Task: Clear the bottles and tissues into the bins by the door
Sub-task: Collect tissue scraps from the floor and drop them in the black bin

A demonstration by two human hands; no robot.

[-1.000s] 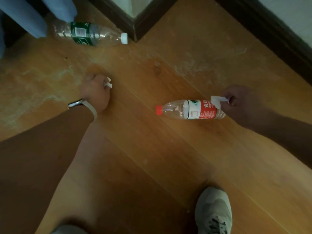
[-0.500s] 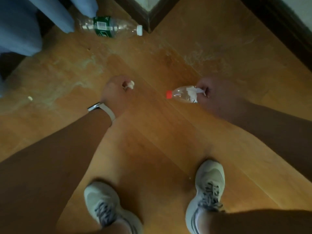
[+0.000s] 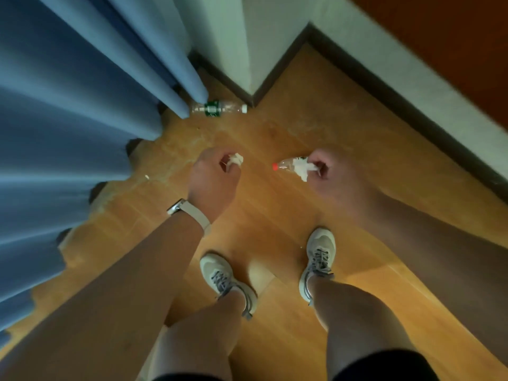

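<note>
Red-capped bottle [image 3: 286, 165] and tissue [image 3: 302, 169] now lifted in right grip [image 3: 327, 169]; left grip [image 3: 217, 171] around crumpled tissue [image 3: 235, 159].

A single wide-angle view from the person's head looks steeply down and forward at the wooden floor [image 3: 275, 215]. The wall corner [image 3: 251, 78] sits at upper centre; nearer than it hang both forearms, with the shoes [image 3: 319, 259] almost directly below the lens.

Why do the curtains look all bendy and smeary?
Head view: the wide lens fans the blue curtains outward; edges are motion-blurred. Dim, warm light keeps the right hand shadowy, while the green-label bottle by the wall corner stays fairly sharp.
</note>
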